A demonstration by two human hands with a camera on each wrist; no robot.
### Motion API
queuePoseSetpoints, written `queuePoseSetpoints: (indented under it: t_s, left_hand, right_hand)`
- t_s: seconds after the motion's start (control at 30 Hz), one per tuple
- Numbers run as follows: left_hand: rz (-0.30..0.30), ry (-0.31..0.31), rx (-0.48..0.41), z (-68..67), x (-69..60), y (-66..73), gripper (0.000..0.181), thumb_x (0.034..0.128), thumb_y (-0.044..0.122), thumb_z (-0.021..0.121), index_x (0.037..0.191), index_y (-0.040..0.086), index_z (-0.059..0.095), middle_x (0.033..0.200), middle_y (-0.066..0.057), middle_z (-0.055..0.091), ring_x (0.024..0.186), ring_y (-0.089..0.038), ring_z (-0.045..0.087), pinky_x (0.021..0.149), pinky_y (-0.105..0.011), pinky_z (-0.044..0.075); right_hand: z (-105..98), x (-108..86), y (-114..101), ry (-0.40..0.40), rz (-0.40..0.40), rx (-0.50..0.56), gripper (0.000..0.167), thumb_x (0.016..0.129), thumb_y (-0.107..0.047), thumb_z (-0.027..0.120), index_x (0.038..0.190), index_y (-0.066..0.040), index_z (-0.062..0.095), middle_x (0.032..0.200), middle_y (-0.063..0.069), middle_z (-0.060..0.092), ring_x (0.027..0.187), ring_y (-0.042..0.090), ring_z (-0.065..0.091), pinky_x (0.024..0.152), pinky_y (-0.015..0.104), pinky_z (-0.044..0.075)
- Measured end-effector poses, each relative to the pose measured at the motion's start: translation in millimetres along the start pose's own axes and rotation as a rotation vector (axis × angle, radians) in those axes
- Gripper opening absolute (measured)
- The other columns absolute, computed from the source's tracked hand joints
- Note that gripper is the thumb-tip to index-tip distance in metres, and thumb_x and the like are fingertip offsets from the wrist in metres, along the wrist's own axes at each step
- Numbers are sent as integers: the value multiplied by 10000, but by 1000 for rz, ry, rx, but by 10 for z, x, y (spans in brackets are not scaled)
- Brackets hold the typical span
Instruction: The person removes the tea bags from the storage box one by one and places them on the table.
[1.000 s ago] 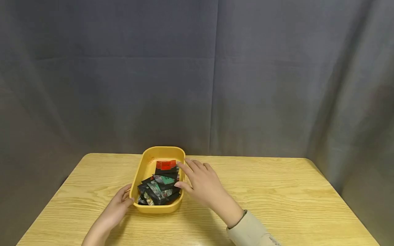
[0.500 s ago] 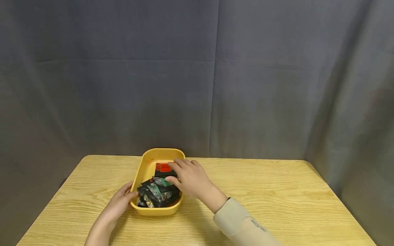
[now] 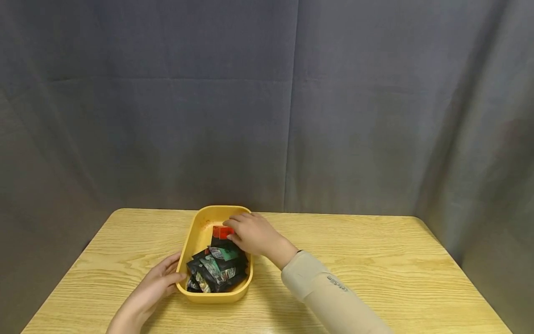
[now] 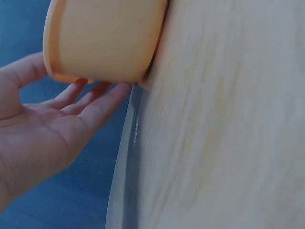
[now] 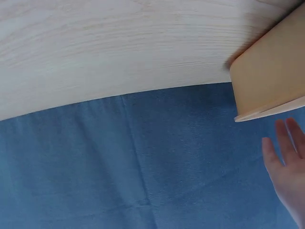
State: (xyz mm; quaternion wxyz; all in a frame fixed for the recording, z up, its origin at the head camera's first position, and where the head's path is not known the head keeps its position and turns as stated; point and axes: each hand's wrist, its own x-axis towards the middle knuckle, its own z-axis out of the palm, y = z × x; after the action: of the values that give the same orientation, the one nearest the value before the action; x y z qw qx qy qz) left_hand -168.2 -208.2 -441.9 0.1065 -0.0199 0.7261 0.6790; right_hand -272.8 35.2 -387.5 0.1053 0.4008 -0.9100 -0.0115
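A yellow plastic bin (image 3: 214, 298), rounded at the corners, stands on the table and holds a pile of black sachets (image 3: 219, 271) with green and printed patches. Farther back in it lies a black sachet with a red top (image 3: 221, 232). My left hand (image 3: 156, 283) grips the bin's left side, thumb at the rim and fingers against the outer wall, as the left wrist view shows too. Over the right rim reaches my right hand (image 3: 256, 234), its fingertips over the red-topped sachet. Whether they touch it is hidden. In the right wrist view its fingers (image 5: 284, 143) look loosely extended.
The wood-grain table (image 3: 354, 260) stretches far to the right of the bin. Behind it hangs a grey curtain (image 3: 229, 116), which also runs down both sides. A beige sleeve (image 3: 329, 292) covers my right forearm.
My right hand has moved left from the bin's right rim to above the red-topped sachet, its fingers drawing closer together. My left hand stays on the bin, which sits slightly lower in view.
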Motion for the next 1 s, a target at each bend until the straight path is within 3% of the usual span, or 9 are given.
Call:
queuePoseSetpoints:
  t_s: [0.23, 0.43, 0.67, 0.83, 1.0]
  left_hand:
    - [1, -61, -17, -48, -81, -46, 669, 950, 34, 561, 1512, -88, 220, 1501, -350, 294, 1172, -284, 549, 916, -340, 522]
    - [-53, -14, -36, -15, -127, -83, 604, 1020, 93, 496, 1524, -81, 213, 1529, -348, 259, 1285, -344, 457, 957, -430, 510]
    - [-53, 26, -18, -2, -172, -60, 583, 1027, 80, 470, 1532, -62, 215, 1519, -347, 280, 1264, -353, 481, 959, -443, 512]
    - [-56, 30, 0, -36, -156, -54, 593, 1023, 92, 479, 1531, -65, 217, 1512, -346, 297, 1228, -328, 519, 938, -427, 525]
    - [-60, 17, -2, -89, -184, -91, 595, 1018, 67, 462, 1515, -109, 189, 1509, -370, 273, 1181, -295, 554, 898, -409, 545]
  right_hand:
    - [32, 53, -104, -82, 0, -41, 335, 984, -356, 616, 1276, -199, 667, 1197, -31, 658, 1125, 152, 603, 1042, 346, 440]
    - [119, 122, -183, -174, 32, -59, 352, 961, -377, 640, 1280, -233, 669, 1122, -54, 680, 1043, 132, 627, 966, 312, 481]
    - [184, 275, -275, -301, 75, -37, 418, 927, -404, 669, 1321, -266, 635, 1121, -73, 689, 1007, 139, 643, 917, 299, 501]
    - [233, 351, -303, -334, 91, -34, 444, 922, -363, 688, 1352, -291, 605, 1036, -84, 711, 922, 114, 649, 867, 271, 517]
    - [321, 347, -372, -356, 46, -77, 403, 940, -355, 657, 1327, -255, 609, 947, -73, 698, 781, 106, 608, 789, 260, 527]
